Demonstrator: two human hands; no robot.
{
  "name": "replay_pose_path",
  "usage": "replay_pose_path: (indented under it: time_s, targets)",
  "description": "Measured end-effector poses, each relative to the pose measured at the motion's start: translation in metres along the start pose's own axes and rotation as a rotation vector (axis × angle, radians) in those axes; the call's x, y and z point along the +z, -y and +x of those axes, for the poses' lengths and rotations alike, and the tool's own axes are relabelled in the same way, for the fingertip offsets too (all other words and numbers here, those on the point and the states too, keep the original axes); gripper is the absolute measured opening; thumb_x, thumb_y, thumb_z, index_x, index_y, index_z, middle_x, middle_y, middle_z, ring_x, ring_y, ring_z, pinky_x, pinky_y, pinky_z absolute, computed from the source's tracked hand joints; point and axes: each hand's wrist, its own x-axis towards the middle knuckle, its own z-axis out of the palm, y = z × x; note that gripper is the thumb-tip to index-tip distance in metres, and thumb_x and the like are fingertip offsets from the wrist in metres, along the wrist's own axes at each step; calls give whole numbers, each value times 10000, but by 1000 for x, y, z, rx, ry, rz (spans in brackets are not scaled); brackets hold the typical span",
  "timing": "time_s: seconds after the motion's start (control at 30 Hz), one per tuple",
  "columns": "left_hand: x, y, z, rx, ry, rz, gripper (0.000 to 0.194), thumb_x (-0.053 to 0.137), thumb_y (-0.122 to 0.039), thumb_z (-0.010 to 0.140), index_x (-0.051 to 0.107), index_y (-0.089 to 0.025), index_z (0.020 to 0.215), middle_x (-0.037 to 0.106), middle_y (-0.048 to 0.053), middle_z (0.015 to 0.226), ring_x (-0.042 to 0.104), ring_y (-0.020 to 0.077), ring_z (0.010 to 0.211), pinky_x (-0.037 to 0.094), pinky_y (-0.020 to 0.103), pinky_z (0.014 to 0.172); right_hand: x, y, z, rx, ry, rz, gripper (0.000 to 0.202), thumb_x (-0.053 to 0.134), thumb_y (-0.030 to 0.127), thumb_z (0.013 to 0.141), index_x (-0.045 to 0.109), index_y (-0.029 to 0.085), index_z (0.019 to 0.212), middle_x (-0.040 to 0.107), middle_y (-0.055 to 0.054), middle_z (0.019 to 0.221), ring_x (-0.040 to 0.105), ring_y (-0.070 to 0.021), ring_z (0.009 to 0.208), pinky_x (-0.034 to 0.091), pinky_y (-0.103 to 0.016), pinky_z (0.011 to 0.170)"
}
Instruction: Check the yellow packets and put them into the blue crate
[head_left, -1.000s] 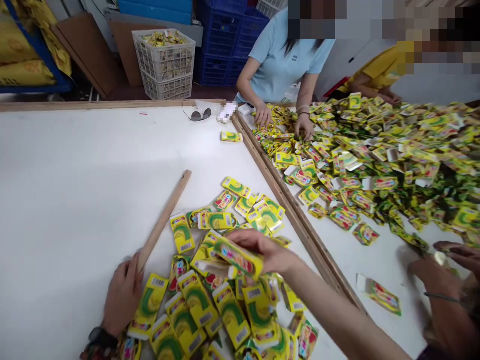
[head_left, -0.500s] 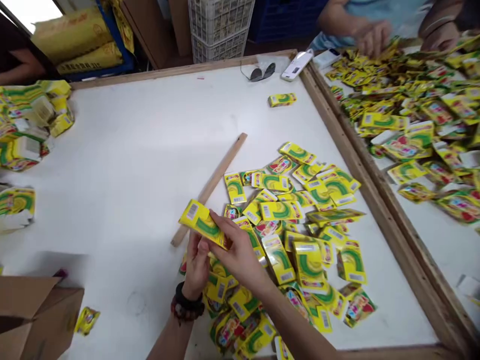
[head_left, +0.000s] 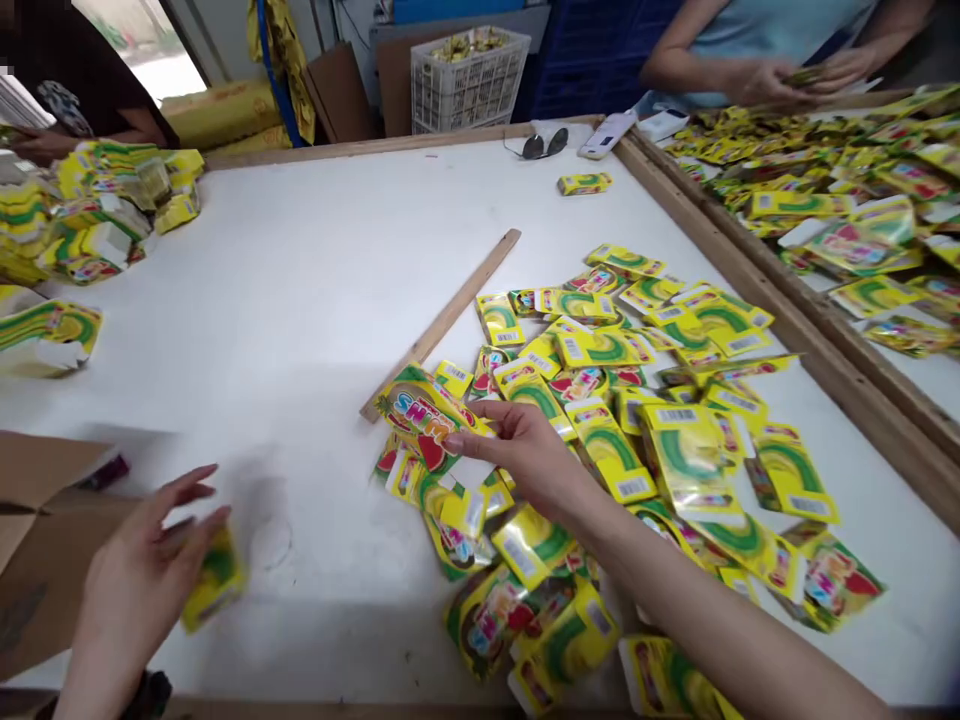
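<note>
My right hand pinches a yellow-and-green printed carton between thumb and fingers, above the near-left edge of a pile. Its fruit-printed face is turned up, and a white flap shows at the end by my thumb. At the lower left, my left hand is beside the cardboard box. A small yellow-green packet, blurred by motion, is at its thumb and fingers and looks gripped. The loose pile of similar flat cartons spreads beneath and right of my right hand.
A wooden strip lies left of the pile. Stacked cartons stand at the left. Sunglasses, a phone and a single carton lie at the back. Beyond a wooden rail, a co-worker's hands handle small packets.
My left hand has let go of the carton and moved left to the small packet by the box. My right hand keeps the carton, now turned fruit side up. The view has shifted.
</note>
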Motion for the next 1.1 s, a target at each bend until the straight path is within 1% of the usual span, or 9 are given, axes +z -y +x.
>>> replay_pose_path:
  time_s: [0.13,0.23,0.4,0.53,0.67,0.8,0.9,1.0,1.1]
  targets:
    - [-9,13,-46,210,-232,61,434,479,-513,869,582,-227,1179,592,58,1199,563,281,1103,427,514,1011,20,-22,-43,-69,3,-88,391,828,359,610,724,201,952,716,26,707,595,-119,556,458,-221,499]
    - [-3,10,-92,312,-336,-181,342,526,-479,860,595,-290,1136,615,38,1145,559,264,1110,441,490,1018,56,-52,-75,-32,80,-13,474,727,349,740,644,200,1182,705,23,733,598,-122,562,524,-241,492]
    - [14,29,-167,266,-246,-414,249,506,-382,898,578,-331,1131,625,28,1147,570,244,1114,501,467,948,148,-118,-93,20,269,-32,632,587,199,831,386,168,1430,685,-79,1153,673,-173,963,569,-374,870]
    - [29,56,-195,126,-339,-130,356,460,-409,913,493,-365,1265,557,36,1277,474,272,1263,410,489,1068,186,-157,-103,-162,232,-292,643,579,117,793,425,202,1412,498,-106,1423,545,-233,1237,415,-447,1059]
    - [32,90,-180,-181,-476,179,584,452,-419,892,368,-169,1413,273,192,1511,204,443,1399,283,633,1076,163,-185,-146,-382,195,-434,431,575,174,812,620,205,1240,565,-92,1360,514,-244,1268,398,-451,1076]
    - [30,110,-171,-69,-343,135,515,357,-283,879,468,-100,1348,355,229,1462,271,489,1356,256,706,1031,126,-204,-201,-488,111,-549,334,591,155,805,697,216,1117,708,-73,1144,655,-226,1073,513,-406,955]
    - [35,110,-159,-46,-593,-12,626,458,-358,796,382,-318,1416,119,57,1592,99,533,1393,128,789,1022,97,-208,-225,-533,-19,-620,299,595,149,817,712,214,1084,728,-66,1099,670,-217,1041,521,-384,935]
    - [53,83,-151,214,-587,-88,648,491,-417,784,337,-421,1413,175,-11,1581,210,464,1398,143,705,1099,59,-214,-244,-554,-308,-649,270,557,176,855,722,229,1062,736,-62,1073,678,-216,1016,527,-396,923]
    - [86,21,-160,520,-353,-104,558,405,-421,875,382,-262,1409,359,113,1496,288,390,1393,186,641,1129,15,-221,-261,-588,-576,-711,284,511,190,881,722,246,1063,727,-74,1080,667,-223,1022,525,-420,918]
